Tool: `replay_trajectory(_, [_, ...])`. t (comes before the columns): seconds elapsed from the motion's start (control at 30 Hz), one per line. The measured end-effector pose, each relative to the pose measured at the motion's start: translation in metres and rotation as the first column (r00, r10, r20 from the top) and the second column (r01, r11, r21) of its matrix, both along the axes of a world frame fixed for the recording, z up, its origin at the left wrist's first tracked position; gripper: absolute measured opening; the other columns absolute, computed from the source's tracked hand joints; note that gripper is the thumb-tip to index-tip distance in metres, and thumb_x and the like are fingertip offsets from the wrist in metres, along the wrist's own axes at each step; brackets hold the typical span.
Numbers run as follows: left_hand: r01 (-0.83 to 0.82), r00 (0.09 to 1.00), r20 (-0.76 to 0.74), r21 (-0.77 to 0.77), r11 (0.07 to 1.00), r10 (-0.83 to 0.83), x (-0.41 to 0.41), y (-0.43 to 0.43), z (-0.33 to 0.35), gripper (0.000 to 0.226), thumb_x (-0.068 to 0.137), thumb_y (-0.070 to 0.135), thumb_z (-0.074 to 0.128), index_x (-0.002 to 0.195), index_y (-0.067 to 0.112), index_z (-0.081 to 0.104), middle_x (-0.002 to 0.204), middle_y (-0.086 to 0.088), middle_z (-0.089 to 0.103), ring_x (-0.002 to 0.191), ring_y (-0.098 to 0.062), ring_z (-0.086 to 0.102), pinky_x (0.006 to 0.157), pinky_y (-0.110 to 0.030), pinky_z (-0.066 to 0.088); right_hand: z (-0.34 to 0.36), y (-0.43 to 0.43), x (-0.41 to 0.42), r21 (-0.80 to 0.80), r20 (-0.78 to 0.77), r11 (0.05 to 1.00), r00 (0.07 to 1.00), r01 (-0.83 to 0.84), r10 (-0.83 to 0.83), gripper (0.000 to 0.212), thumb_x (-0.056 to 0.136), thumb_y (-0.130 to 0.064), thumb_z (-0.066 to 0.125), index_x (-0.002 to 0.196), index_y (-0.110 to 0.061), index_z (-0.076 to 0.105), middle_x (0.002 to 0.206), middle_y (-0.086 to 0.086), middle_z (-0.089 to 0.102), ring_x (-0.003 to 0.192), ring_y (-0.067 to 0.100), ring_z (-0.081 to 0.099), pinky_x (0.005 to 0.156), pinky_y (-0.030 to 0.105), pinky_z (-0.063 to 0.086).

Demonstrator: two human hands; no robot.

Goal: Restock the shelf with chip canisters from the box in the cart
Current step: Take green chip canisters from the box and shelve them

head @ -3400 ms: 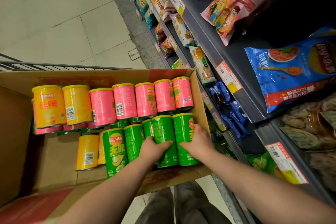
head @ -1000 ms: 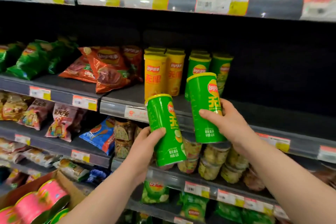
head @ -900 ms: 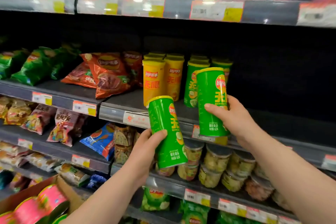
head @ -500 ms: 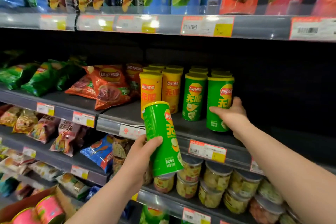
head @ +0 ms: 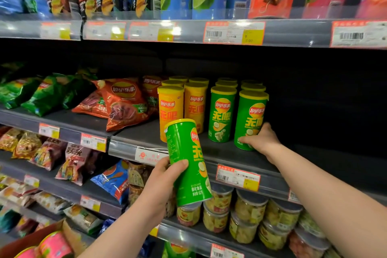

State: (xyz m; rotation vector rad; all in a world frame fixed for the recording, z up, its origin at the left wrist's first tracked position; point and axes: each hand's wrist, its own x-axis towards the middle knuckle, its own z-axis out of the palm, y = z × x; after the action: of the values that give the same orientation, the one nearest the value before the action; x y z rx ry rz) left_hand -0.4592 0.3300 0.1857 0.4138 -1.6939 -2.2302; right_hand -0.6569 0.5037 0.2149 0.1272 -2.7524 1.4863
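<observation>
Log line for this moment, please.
phase: shelving | right hand: grips green yellow-lidded chip canister standing on dark grey shelf | left hand: holds second green chip canister, tilted, not yet shelved

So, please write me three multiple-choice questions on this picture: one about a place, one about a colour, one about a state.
1. The right hand grips the shelved canister. Where does it stand?
A. On the floor
B. On the middle shelf, at the right end of the front row
C. On the top shelf

2. What colour is the body of the held canister in the left hand?
A. Pink
B. Yellow
C. Green

3. How is the held canister?
A. Tilted, in the air before the shelf
B. Lying flat on the shelf
C. Upright on the floor

Answers: B, its base rests there beside another green one; C, green wall under a yellow lid; A, its top leans left and only the hand touches it.
</observation>
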Motion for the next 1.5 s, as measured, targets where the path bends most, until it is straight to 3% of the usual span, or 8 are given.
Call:
replay_trajectory(0.37, [0.068, 0.998, -0.004, 0.009, 0.998, -0.068, -0.008, 0.004, 0.012, 0.019, 0.091, 0.016, 0.056, 0.11, 0.014, 0.061, 0.086, 0.001, 0.074, 0.07, -0.009, 0.071, 0.051, -0.021, 0.052, 0.005, 0.005, 0.009, 0.001, -0.042, 0.993, 0.992, 0.12, -0.12, 0.067, 0.079, -0.029, 0.075, 0.132, -0.009, 0.039, 0.133, 0.014, 0.047, 0.115, 0.032, 0.052, 0.09, 0.04, 0.045])
replay_trajectory(0.5, [0.086, 0.996, -0.009, -0.01, 0.996, -0.086, -0.016, 0.006, 0.017, 0.02, 0.092, 0.018, 0.055, 0.111, 0.015, 0.062, 0.093, 0.0, 0.074, 0.083, -0.015, 0.069, 0.066, -0.03, 0.053, 0.019, -0.001, 0.045, -0.125, -0.13, 0.981, 0.983, -0.15, 0.133, 0.033, 0.088, -0.028, 0.064, 0.115, -0.012, 0.053, 0.109, 0.007, 0.061, 0.089, 0.017, 0.057, 0.071, 0.028, 0.048])
replay_trajectory(0.67, [0.104, 0.994, -0.034, -0.048, 0.993, -0.106, -0.028, 0.017, 0.026, 0.017, 0.091, 0.018, 0.057, 0.107, 0.017, 0.064, 0.094, 0.0, 0.073, 0.088, -0.018, 0.068, 0.081, -0.038, 0.053, 0.029, -0.012, 0.085, -0.238, 0.168, 0.771, 0.757, -0.591, 0.632, 0.032, 0.092, -0.031, 0.057, 0.122, -0.024, 0.048, 0.115, -0.001, 0.065, 0.099, 0.012, 0.066, 0.075, 0.028, 0.054])
replay_trajectory(0.93, [0.01, 0.994, -0.099, -0.324, 0.946, -0.045, -0.042, 0.009, 0.029, 0.051, 0.091, 0.03, 0.059, 0.138, 0.023, 0.043, 0.129, 0.004, 0.054, 0.115, -0.013, 0.056, 0.087, -0.025, 0.049, 0.03, -0.02, 0.084, -0.301, -0.025, 0.814, 0.858, -0.497, 0.514, 0.048, 0.082, -0.02, 0.072, 0.123, -0.021, 0.048, 0.117, 0.001, 0.064, 0.101, 0.014, 0.065, 0.083, 0.035, 0.055])
replay_trajectory(1.0, [-0.068, 0.997, -0.067, -0.623, 0.779, 0.033, -0.045, -0.002, 0.022, 0.055, 0.09, 0.038, 0.058, 0.139, 0.021, 0.042, 0.135, 0.002, 0.047, 0.123, -0.014, 0.047, 0.1, -0.03, 0.042, 0.031, -0.025, 0.078, -0.239, -0.13, 0.879, 0.911, -0.412, 0.392, 0.052, 0.077, -0.024, 0.076, 0.12, -0.023, 0.046, 0.116, -0.001, 0.063, 0.103, 0.014, 0.062, 0.086, 0.035, 0.053])
replay_trajectory(1.07, [-0.043, 0.995, -0.006, -0.92, 0.389, 0.095, -0.048, -0.014, 0.011, 0.06, 0.088, 0.048, 0.057, 0.138, 0.019, 0.043, 0.137, 0.002, 0.044, 0.127, -0.014, 0.041, 0.104, -0.03, 0.036, 0.028, -0.031, 0.072, -0.152, -0.201, 0.936, 0.938, -0.316, 0.284, 0.062, 0.074, -0.026, 0.079, 0.124, -0.021, 0.043, 0.116, -0.001, 0.059, 0.107, 0.017, 0.058, 0.092, 0.038, 0.05])
replay_trajectory(1.17, [0.13, 0.986, 0.126, -0.991, -0.034, 0.111, -0.049, -0.025, -0.005, 0.071, 0.084, 0.058, 0.055, 0.142, 0.021, 0.036, 0.141, 0.002, 0.039, 0.132, -0.018, 0.032, 0.107, -0.037, 0.034, 0.02, -0.039, 0.066, -0.022, -0.21, 0.976, 0.956, -0.215, 0.206, 0.077, 0.072, -0.03, 0.08, 0.134, -0.016, 0.035, 0.123, 0.007, 0.056, 0.114, 0.026, 0.055, 0.096, 0.041, 0.047])
replay_trajectory(1.5, [0.194, 0.979, 0.18, -0.969, -0.15, 0.099, -0.046, -0.032, -0.023, 0.08, 0.085, 0.053, 0.056, 0.148, 0.024, 0.018, 0.15, 0.002, 0.022, 0.143, -0.023, 0.01, 0.11, -0.047, 0.031, -0.001, -0.05, 0.059, 0.043, -0.155, 0.992, 0.981, -0.116, 0.121, 0.079, 0.074, -0.033, 0.078, 0.132, -0.012, 0.028, 0.132, 0.013, 0.048, 0.119, 0.032, 0.05, 0.095, 0.039, 0.043])
